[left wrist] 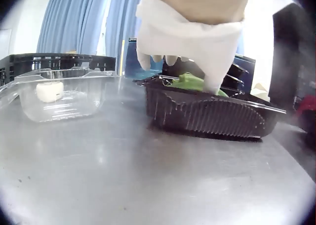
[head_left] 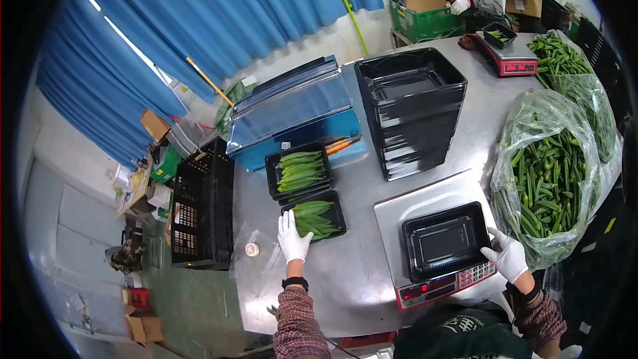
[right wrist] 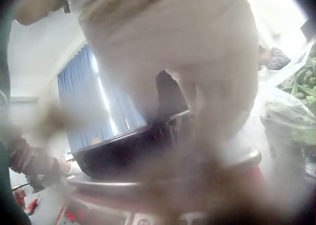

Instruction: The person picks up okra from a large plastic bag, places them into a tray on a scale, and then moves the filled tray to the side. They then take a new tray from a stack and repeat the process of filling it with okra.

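Observation:
My gloved left hand (head_left: 293, 238) rests at the left side of a black tray of green okra pods (head_left: 315, 220), its fingers lying loosely along the edge. In the left wrist view, the left hand (left wrist: 192, 47) has its thumb at the near rim of that black tray (left wrist: 207, 114). An empty black tray (head_left: 444, 242) sits on the scale (head_left: 392, 216), whose red display reads 0. My gloved right hand (head_left: 508, 256) pinches this tray's right edge. The right wrist view is blurred, with the right hand (right wrist: 177, 52) over the tray's rim (right wrist: 123, 136).
Another okra tray (head_left: 298, 171) stands behind the first. Stacked black trays (head_left: 412, 113) rise behind the scale. A plastic bag of okra (head_left: 548, 179) lies to the right, a black crate (head_left: 203, 206) and small white roll (head_left: 252, 249) to the left. Another person works at the back.

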`<state>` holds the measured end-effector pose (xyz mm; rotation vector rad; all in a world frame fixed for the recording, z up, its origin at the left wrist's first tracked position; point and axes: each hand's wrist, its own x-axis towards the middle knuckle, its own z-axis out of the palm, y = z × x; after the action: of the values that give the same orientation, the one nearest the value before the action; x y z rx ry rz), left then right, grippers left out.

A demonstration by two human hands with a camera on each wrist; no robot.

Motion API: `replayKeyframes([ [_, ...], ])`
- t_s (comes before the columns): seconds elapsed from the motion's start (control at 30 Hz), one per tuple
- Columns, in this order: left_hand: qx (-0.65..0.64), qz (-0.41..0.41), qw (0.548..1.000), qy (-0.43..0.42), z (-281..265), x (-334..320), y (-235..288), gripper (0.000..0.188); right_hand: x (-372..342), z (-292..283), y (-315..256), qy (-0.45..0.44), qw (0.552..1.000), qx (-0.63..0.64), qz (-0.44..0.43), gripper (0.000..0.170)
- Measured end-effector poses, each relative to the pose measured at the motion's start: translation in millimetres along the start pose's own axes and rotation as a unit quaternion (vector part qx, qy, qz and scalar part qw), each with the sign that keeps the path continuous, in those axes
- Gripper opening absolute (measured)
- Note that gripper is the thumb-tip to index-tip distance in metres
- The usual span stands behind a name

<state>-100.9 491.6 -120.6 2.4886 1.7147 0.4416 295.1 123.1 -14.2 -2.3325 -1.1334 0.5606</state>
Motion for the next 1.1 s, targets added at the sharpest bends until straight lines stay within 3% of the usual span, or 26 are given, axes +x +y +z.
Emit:
replayKeyframes([
  [0.07, 0.031, 0.012, 0.999, 0.015, 11.9, 5.3, 4.5, 0.095, 3.0, 9.2, 5.6, -0.004, 1.0, 0.018, -0.007, 0.055],
  [0.13, 0.049, -0.115, 0.992, 0.013, 23.9, 15.8, 14.0, 0.095, 2.5, 19.2, 8.3, 0.017, 1.0, 0.021, -0.016, 0.055],
  [0.17, 0.107, -0.116, 0.986, 0.058, 32.4, 19.1, 17.7, 0.094, 2.4, 21.0, 8.1, 0.02, 1.0, -0.003, -0.014, 0.055],
  [0.27, 0.139, -0.164, 0.976, -0.021, 5.3, 25.5, 48.2, 0.092, -6.8, 8.5, 7.6, 0.033, 0.999, -0.026, 0.001, 0.056],
  [0.3, 0.142, -0.159, 0.977, 0.006, 13.8, 22.6, 40.1, 0.097, -10.1, 3.0, 16.8, 0.06, 0.997, -0.026, -0.035, 0.053],
  [0.33, 0.122, -0.147, 0.981, 0.014, 21.7, 21.3, 27.0, 0.099, -14.2, -5.1, 27.2, 0.083, 0.994, -0.028, -0.072, 0.051],
  [0.43, 0.003, -0.098, 0.994, 0.054, 27.0, 7.1, -4.4, 0.093, -20.3, -54.3, 56.5, 0.126, 0.99, -0.027, -0.064, 0.035],
  [0.47, -0.02, -0.087, 0.993, 0.076, 24.7, 1.6, -5.8, 0.091, -16.3, -68.8, 74.9, 0.187, 0.976, -0.055, -0.096, 0.031],
  [0.53, -0.058, -0.104, 0.99, 0.074, 11.4, -8.6, 11.6, 0.087, -16.9, -93.8, 97.3, 0.2, 0.973, -0.09, -0.072, 0.027],
  [0.57, -0.145, -0.042, 0.982, 0.115, -12.4, -17.2, 17.8, 0.083, 3.3, -121.2, 119.7, 0.203, 0.966, -0.152, -0.057, 0.026],
  [0.67, -0.203, 0.139, 0.955, 0.164, -79.9, -52.5, 116.1, 0.057, 52.8, -139.6, 174.6, 0.138, 0.964, -0.222, -0.045, 0.026],
  [0.7, -0.312, 0.118, 0.94, 0.076, -103.9, -67.6, 153.9, 0.064, 67.7, -138.9, 178.0, 0.108, 0.962, -0.243, -0.066, 0.026],
  [0.77, -0.424, 0.102, 0.9, -0.027, -147.9, -94.7, 236.1, 0.053, 98.9, -126.6, 179.8, 0.078, 0.944, -0.288, -0.141, 0.028],
  [0.8, -0.441, 0.133, 0.886, -0.046, -144.3, -104.0, 252.7, 0.049, 112.1, -114.3, 181.8, 0.079, 0.927, -0.31, -0.195, 0.029],
  [0.83, -0.513, 0.135, 0.841, -0.107, -147.9, -115.1, 281.2, 0.048, 122.5, -100.2, 185.0, 0.086, 0.907, -0.336, -0.237, 0.028],
  [0.87, -0.519, 0.146, 0.828, -0.157, -150.3, -125.6, 307.1, 0.048, 134.7, -87.4, 187.2, 0.06, 0.887, -0.391, -0.239, 0.024],
  [0.9, -0.545, 0.106, 0.809, -0.191, -143.5, -138.3, 333.8, 0.061, 144.5, -73.5, 191.5, 0.049, 0.888, -0.406, -0.211, 0.021],
  [0.93, -0.558, 0.107, 0.795, -0.212, -140.9, -149.5, 359.4, 0.051, 149.0, -68.2, 191.0, 0.036, 0.888, -0.421, -0.183, 0.018],
  [1.0, -0.606, 0.119, 0.72, -0.316, -125.0, -166.1, 389.3, 0.05, 152.7, -70.0, 194.9, 0.054, 0.864, -0.451, -0.215, 0.013],
  [1.07, -0.617, 0.127, 0.678, -0.377, -118.1, -174.1, 416.4, 0.048, 151.0, -78.5, 199.7, 0.008, 0.823, -0.492, -0.282, 0.011],
  [1.1, -0.644, 0.106, 0.645, -0.398, -107.6, -177.6, 423.9, 0.047, 147.1, -86.0, 207.7, 0.043, 0.815, -0.461, -0.349, 0.011],
])
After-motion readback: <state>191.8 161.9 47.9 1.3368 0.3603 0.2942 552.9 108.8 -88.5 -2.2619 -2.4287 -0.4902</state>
